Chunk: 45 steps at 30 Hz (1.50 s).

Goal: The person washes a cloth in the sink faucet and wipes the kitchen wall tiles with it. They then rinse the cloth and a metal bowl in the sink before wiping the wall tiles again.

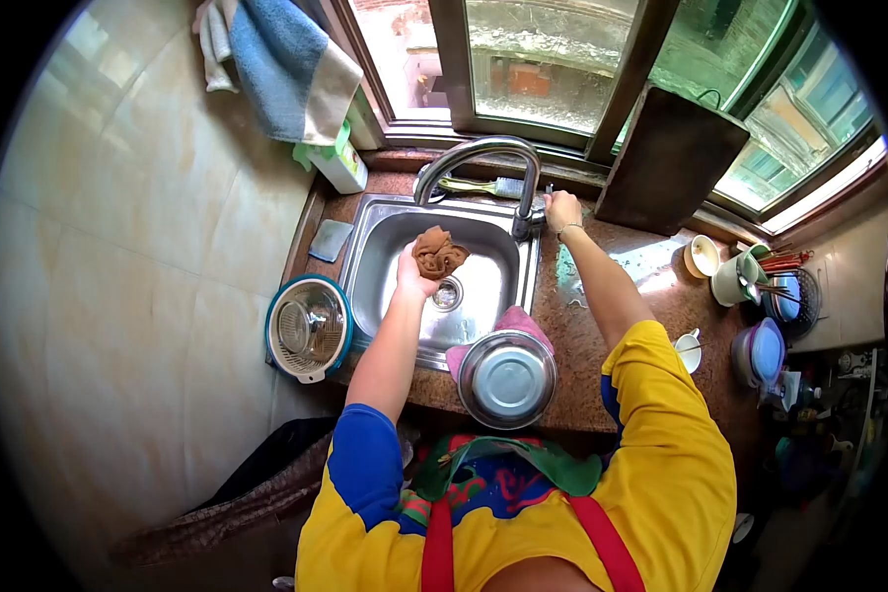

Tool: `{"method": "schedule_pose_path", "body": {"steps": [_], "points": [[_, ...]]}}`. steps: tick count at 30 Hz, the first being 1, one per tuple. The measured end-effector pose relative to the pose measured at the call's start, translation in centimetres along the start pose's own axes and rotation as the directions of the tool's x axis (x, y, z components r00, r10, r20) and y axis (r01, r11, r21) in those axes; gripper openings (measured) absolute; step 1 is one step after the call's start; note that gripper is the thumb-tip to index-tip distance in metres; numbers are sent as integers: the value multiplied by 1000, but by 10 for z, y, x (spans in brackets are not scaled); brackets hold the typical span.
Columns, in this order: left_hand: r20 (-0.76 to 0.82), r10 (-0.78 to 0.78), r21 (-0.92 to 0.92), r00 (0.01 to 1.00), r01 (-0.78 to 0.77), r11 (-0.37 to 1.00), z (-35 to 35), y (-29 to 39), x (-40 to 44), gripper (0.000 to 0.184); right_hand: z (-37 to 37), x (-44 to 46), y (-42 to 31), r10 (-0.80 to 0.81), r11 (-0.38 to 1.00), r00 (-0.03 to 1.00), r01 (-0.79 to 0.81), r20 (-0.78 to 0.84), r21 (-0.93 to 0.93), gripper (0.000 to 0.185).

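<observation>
My left hand (413, 273) is over the steel sink (375, 286), its fingers around a crumpled brown cloth (438, 253). The cloth hangs just above and behind the drain (447, 293). At the right rear of the sink, my right hand (563, 210) is closed on the handle of the curved chrome faucet (483, 144). No water stream can be made out below the spout. A steel bowl (507, 379) sits on a pink cloth (518, 320) at the sink's front right corner.
A teal-rimmed colander (309, 329) stands left of the sink, near a grey sponge (331, 240). Behind the counter, a dark board (671, 160) leans by the window. Farther right are a small bowl (702, 257), a utensil holder (737, 280) and a white cup (689, 351).
</observation>
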<state>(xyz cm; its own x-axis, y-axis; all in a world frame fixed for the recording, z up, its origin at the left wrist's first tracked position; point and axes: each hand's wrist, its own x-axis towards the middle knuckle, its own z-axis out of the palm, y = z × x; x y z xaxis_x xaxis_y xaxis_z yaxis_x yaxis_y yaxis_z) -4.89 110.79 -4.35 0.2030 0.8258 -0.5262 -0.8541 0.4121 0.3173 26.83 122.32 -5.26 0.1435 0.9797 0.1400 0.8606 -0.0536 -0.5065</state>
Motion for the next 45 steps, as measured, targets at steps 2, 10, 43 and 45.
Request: {"method": "schedule_pose_path", "body": {"steps": [2,10,43,45], "points": [[7,8,-16,1000,-8,1000,-2,2,5,41,1,0,0,2,1000,1000,-2,-19,-1,32],[6,61,-9,998,-61,998,-1,8,11,41,7,2,2,-18,1000,999,18,-28,9,31],[-31,56,167,998,-50,985,-7,16,48,37,53,-103,-29,77,850,990,-5,-116,527,37],[-101,166,301,981,-129,945,15,20,27,32,37,-118,-105,184,510,779,-598,600,619,60]]}}
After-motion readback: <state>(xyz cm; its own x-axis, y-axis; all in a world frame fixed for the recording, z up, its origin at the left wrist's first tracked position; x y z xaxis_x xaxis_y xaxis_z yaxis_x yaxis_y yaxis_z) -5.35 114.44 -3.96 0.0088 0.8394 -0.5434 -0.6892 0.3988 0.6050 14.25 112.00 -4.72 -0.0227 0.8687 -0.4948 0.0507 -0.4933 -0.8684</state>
